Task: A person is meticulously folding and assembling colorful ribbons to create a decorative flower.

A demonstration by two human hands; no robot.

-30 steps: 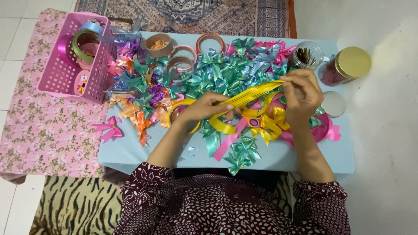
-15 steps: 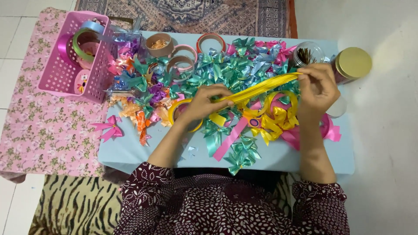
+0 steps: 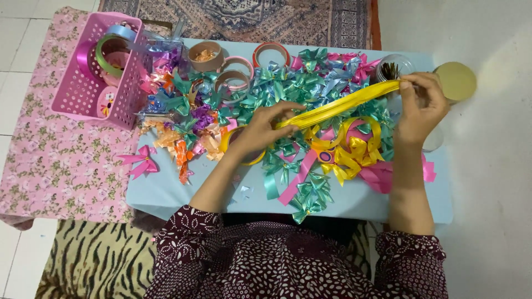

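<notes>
A yellow ribbon point(image 3: 343, 105) is stretched taut between my two hands above a low light-blue table point(image 3: 166, 191). My left hand point(image 3: 266, 126) pinches one end near a yellow ribbon roll point(image 3: 231, 145) lying on the table. My right hand point(image 3: 422, 102) grips the other end, raised toward the far right. Under the ribbon lie several teal, blue and pink ribbon bows point(image 3: 302, 88) and yellow ribbon loops point(image 3: 349, 147).
A pink basket point(image 3: 75, 94) with ribbon rolls stands at the left on a pink floral cloth point(image 3: 50, 166). Empty tape rings point(image 3: 233, 75) sit at the table's back. A clear jar point(image 3: 390, 69) and a gold lid point(image 3: 455, 80) are at the right. A pink bow point(image 3: 141, 161) lies by the left edge.
My right hand has moved up and to the right, pulling the yellow ribbon out longer and straighter. My left hand has stayed near the roll.
</notes>
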